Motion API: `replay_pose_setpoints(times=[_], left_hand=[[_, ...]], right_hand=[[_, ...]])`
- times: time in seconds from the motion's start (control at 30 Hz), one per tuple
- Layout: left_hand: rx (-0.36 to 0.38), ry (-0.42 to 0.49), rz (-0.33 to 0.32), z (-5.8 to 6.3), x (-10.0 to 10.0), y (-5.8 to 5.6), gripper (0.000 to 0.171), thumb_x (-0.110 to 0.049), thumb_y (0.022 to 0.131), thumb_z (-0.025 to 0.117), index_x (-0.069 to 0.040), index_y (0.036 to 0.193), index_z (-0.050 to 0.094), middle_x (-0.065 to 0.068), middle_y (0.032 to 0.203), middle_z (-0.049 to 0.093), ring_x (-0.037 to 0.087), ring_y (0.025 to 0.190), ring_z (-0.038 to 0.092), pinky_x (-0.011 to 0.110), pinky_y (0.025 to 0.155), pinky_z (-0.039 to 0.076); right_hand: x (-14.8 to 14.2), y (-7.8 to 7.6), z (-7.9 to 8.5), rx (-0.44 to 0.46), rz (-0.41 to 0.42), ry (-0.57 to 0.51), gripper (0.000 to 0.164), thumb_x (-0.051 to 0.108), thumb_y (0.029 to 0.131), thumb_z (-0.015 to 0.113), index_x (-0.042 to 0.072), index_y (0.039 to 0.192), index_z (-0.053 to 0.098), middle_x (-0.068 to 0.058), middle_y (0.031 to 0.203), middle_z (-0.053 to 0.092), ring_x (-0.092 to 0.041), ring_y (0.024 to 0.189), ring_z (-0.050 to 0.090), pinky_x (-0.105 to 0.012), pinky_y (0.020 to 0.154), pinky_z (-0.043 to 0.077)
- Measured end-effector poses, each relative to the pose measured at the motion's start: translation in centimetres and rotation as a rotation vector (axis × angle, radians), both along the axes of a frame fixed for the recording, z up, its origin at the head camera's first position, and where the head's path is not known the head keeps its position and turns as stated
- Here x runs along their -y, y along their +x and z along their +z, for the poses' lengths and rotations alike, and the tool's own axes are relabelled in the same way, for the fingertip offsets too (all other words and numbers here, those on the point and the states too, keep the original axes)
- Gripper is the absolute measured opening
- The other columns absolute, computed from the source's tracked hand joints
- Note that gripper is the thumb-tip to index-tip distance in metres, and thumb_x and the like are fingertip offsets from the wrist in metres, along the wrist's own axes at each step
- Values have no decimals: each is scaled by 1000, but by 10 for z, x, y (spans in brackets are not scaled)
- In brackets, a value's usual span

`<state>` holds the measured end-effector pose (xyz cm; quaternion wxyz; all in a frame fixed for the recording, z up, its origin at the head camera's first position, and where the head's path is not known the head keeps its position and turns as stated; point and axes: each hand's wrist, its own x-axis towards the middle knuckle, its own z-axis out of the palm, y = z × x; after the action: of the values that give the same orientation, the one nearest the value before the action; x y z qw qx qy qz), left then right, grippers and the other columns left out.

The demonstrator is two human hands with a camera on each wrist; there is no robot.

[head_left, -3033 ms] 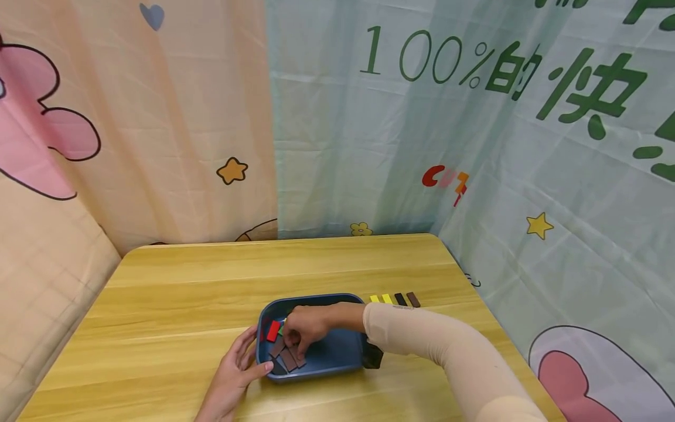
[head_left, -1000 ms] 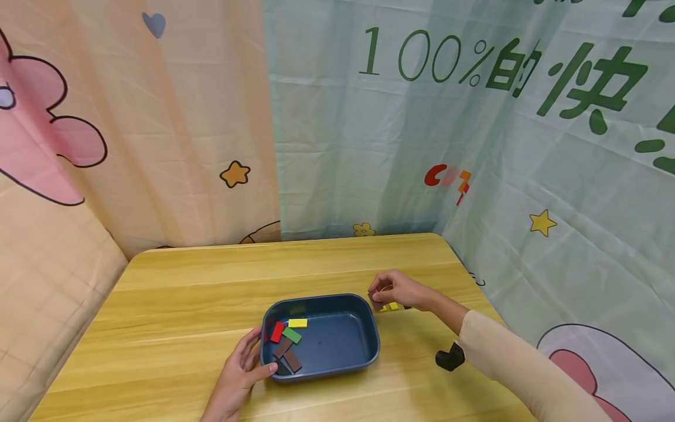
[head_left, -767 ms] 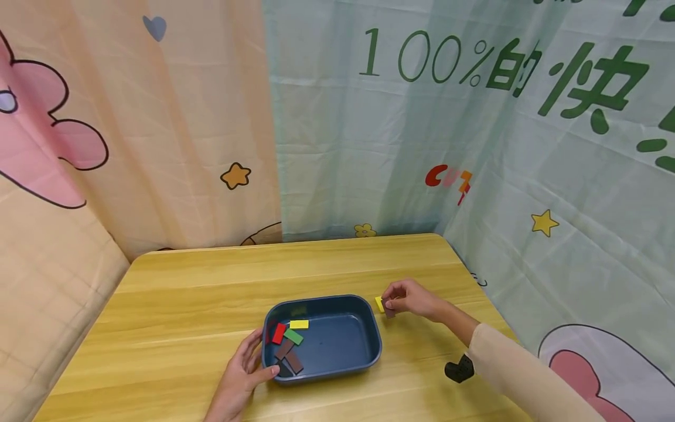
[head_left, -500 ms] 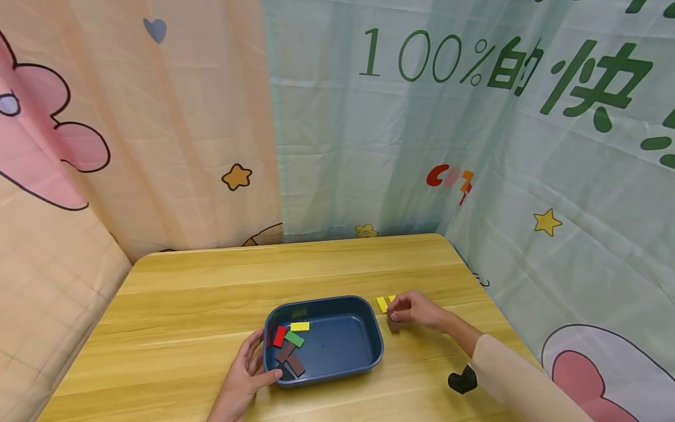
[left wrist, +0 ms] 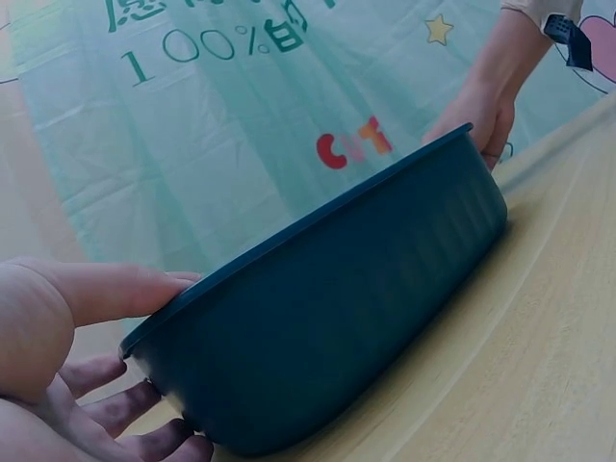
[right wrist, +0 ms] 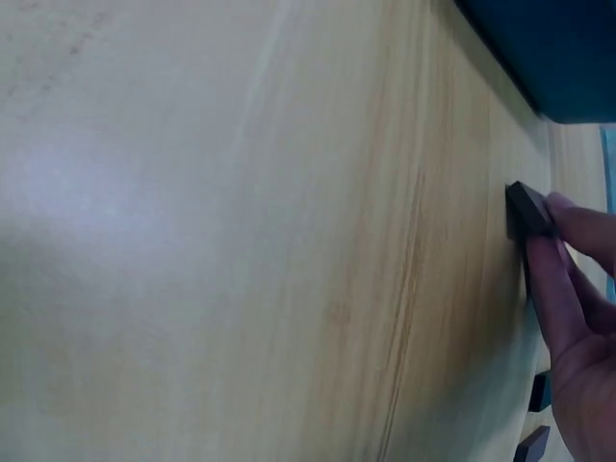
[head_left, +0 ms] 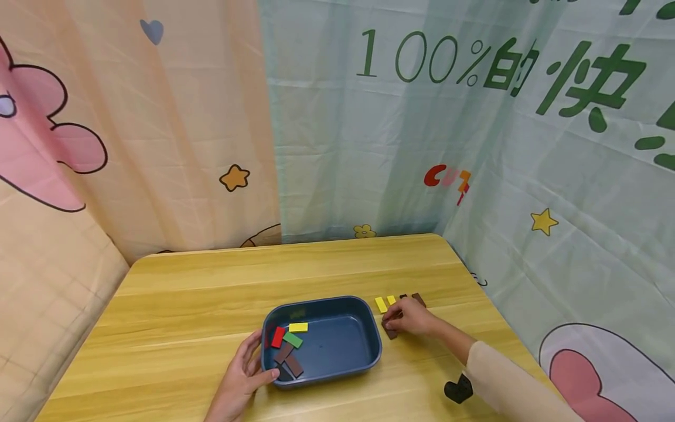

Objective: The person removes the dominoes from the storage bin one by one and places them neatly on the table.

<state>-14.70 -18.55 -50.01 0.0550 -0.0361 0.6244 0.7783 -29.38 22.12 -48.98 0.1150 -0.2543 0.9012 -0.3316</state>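
My left hand (head_left: 239, 375) grips the left end of a dark blue plastic tub (head_left: 337, 343), thumb over the rim and fingers against the outer wall. Just right of the tub, my right hand (head_left: 416, 316) pinches a brown domino block (head_left: 390, 333) low at the tabletop. In the right wrist view, thumb and fingers hold that brown domino block (right wrist: 529, 210) by one end. Inside the tub's left part lie a red block (head_left: 278, 337), a yellow block (head_left: 298, 327), a green block (head_left: 292, 340), brown blocks (head_left: 293, 364) and a dark block (head_left: 285, 373) partly behind my thumb.
Behind my right hand runs a row on the wooden table (head_left: 211, 293): two yellow blocks (head_left: 381, 305), a black block (head_left: 403, 296) partly covered, and a brown block (head_left: 419, 299). A black wrist device (head_left: 457, 389) hangs at the right sleeve. Printed curtains (head_left: 337, 146) enclose the table.
My right hand has taken a brown domino block out of the tub, carried it right to the row, then brought it nearer, in front of the yellow blocks. My left hand keeps its hold.
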Motion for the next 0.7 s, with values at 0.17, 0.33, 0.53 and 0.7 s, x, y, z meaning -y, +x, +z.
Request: replay_pose_setpoints(times=[0.17,0.33,0.53,0.7], left_hand=[[1,5,3,0,-1,1,91,16,83,75,2,158,25,26,165,23,45,150,24,25,98,49],[-11,-3,4,-1,-1,2,91,16,83,75,4,157,25,27,164,23,45,150,23,23,97,49],[-5,-9,4,-2,-1,1,90,15,84,75,3,158,24,27,164,23,46,150,23,26,97,49],[5,-15,6,-2,0,1,90,15,84,75,1,158,26,26,164,24,46,150,24,27,97,50]], right_hand=[[-1,4,0,-34,0,-1,5,5,90,79,3,95,79,4,87,74,-6,76,64,-25,68,55],[-3,6,-2,-52,0,10,4,5,89,81,4,93,79,5,84,74,-5,75,64,-25,68,55],[-2,6,3,-22,-13,35,5,5,90,79,5,94,77,6,83,71,-7,74,63,-27,69,54],[2,3,15,11,-16,67,4,5,91,77,6,95,76,7,84,68,-10,77,62,-29,72,54]])
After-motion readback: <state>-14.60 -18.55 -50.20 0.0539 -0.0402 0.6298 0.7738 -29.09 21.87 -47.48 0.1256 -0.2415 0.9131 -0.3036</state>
